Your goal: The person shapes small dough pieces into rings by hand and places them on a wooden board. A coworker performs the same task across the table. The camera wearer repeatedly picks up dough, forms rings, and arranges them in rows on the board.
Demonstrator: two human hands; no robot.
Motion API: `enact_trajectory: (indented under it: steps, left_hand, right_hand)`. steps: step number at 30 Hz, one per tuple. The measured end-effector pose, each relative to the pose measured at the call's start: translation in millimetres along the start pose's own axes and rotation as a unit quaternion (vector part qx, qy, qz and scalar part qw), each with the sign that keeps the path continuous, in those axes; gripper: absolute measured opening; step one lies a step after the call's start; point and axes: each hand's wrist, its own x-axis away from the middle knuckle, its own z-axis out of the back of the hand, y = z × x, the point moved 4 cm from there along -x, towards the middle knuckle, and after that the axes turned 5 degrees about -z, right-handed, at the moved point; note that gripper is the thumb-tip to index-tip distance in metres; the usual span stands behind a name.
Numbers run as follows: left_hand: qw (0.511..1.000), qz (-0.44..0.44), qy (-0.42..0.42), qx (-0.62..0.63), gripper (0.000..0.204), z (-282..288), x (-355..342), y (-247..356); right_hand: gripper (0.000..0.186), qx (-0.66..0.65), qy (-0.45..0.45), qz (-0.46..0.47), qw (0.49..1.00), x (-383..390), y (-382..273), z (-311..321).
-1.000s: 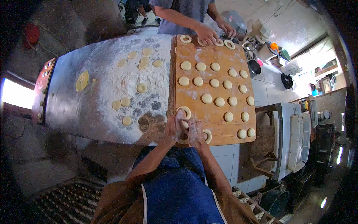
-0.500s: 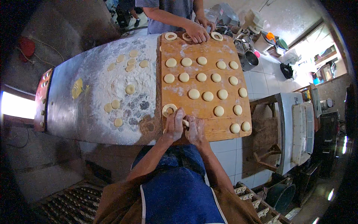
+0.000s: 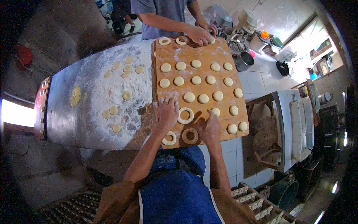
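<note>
A wooden board (image 3: pixel 175 53) carries several round, pale dough pieces (image 3: pixel 196 80) in loose rows. My left hand (image 3: pixel 167 112) lies over the board's left edge with its fingers stretched out, hiding what is under it. At the dough piece (image 3: pixel 215 112) near the middle right, my right hand (image 3: pixel 210 128) has its fingers apart, with a fingertip at the near rim; whether it touches is unclear. Between my hands lies a dough ring (image 3: pixel 185 115). Closer to me are a second ring (image 3: pixel 169 138) and a shaded third ring (image 3: pixel 190 136).
Across the board, a co-worker's hands (image 3: pixel 201 36) work at a dough piece beside two dough rings (image 3: pixel 164 41). Left of the board, a floured metal table (image 3: pixel 67 112) holds more dough discs (image 3: pixel 126 95) and a yellow smear (image 3: pixel 75 96). A wooden-framed stand (image 3: pixel 279 130) is at the right.
My hands have parted from the dough ring they held together; it now lies on the board. My left hand moved left and away from me, my right hand toward a dough piece.
</note>
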Motion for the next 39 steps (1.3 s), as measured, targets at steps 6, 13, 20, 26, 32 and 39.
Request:
enact_trajectory:
  steps: [6,13,20,26,32,39]
  left_hand:
    - [0.993,-0.068,-0.079,0.048,0.035,14.3,-2.7,11.6]
    - [0.991,-0.042,0.05,0.117,0.025,46.1,19.7,-34.9]
    - [0.962,0.161,0.205,0.079,0.018,128.8,103.8,-227.6]
    - [0.937,0.207,0.272,0.078,0.018,159.5,134.2,-296.6]
    - [0.962,0.15,0.174,0.15,0.013,157.0,131.0,-266.6]
    - [0.915,0.116,0.042,0.384,0.029,117.1,114.9,-223.2]
  right_hand:
    - [0.043,0.118,0.106,0.087,0.983,-26.0,36.8,-8.7]
    - [0.028,0.158,-0.09,-0.071,0.981,-49.2,33.4,15.7]
    - [0.029,-0.265,-0.255,-0.003,0.93,-33.7,-82.7,-52.7]
    - [0.022,-0.138,-0.216,0.192,0.947,-14.6,-195.0,-179.5]
    - [0.026,0.048,-0.084,0.226,0.969,-25.5,-199.3,-209.8]
    - [0.02,-0.355,-0.198,0.002,0.914,10.8,-233.6,-184.1]
